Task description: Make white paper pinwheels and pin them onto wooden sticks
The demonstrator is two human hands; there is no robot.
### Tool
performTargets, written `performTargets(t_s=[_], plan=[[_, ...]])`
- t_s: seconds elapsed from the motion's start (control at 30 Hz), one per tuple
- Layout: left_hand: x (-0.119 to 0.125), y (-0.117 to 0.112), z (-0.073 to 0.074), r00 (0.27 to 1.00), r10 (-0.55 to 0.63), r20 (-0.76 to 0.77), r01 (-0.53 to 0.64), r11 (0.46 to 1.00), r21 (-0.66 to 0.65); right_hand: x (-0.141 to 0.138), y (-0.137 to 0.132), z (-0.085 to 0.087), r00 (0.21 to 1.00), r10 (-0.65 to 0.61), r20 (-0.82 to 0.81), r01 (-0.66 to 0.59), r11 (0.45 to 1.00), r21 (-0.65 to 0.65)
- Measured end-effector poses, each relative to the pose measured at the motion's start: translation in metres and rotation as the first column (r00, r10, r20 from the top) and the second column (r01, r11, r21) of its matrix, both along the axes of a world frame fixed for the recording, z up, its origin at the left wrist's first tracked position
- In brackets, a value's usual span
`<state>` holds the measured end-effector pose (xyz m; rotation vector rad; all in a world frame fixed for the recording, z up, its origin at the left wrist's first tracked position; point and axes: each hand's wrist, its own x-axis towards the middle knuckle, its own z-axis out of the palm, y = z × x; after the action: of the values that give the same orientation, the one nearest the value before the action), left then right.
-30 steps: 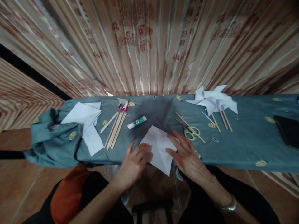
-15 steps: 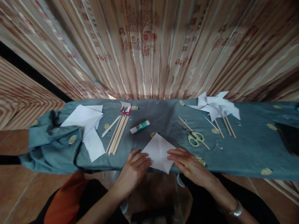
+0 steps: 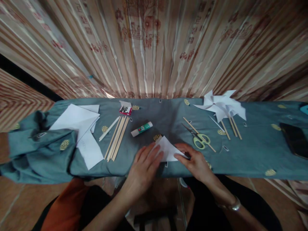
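A sheet of white paper (image 3: 169, 150), folded into a triangle, lies near the front edge of the cloth-covered table. My left hand (image 3: 144, 163) rests flat over its left side with fingers stretched out, hiding that corner. At the other corner, my right hand (image 3: 193, 160) pinches the paper between thumb and fingers. Just beyond the paper sits a glue stick (image 3: 141, 129). Scissors with pale green handles (image 3: 201, 141) lie to the right, over a thin wooden stick (image 3: 190, 124).
To the left are several wooden sticks (image 3: 117, 139), a white pen-like stick (image 3: 109, 129), a small open box of pins (image 3: 125, 109) and white paper sheets (image 3: 74, 118). White paper pinwheels (image 3: 222, 104) lie at the back right. A dark phone (image 3: 295, 139) is at far right.
The flat paper square has been folded over into a triangle. My left hand has moved up onto it, and my right hand has closed on its right corner. The view has shifted slightly.
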<state>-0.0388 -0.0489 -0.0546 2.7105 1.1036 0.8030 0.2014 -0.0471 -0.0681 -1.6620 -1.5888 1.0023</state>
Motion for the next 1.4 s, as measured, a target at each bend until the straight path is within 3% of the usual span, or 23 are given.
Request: performTargets(t_s=[0.07, 0.27, 0.73, 1.4], plan=[[0.009, -0.010, -0.002, 0.982, -0.131, -0.134, 0.129, 0.991, -0.024, -0.001, 0.000, 0.001, 0.999, 0.007, 0.047, -0.008, 0.999, 0.032], [0.019, -0.024, -0.016, 0.963, -0.062, -0.264, 0.033, 0.993, -0.112, -0.003, 0.002, 0.004, 0.987, 0.055, 0.151, -0.082, 0.980, 0.182], [0.017, -0.024, -0.022, 0.960, -0.052, -0.276, 0.010, 0.988, -0.152, -0.004, 0.001, 0.000, 0.966, 0.086, 0.242, -0.151, 0.953, 0.263], [0.017, -0.020, -0.021, 0.959, -0.060, -0.278, 0.005, 0.981, -0.194, -0.005, 0.001, 0.001, 0.950, 0.087, 0.300, -0.169, 0.951, 0.258]])
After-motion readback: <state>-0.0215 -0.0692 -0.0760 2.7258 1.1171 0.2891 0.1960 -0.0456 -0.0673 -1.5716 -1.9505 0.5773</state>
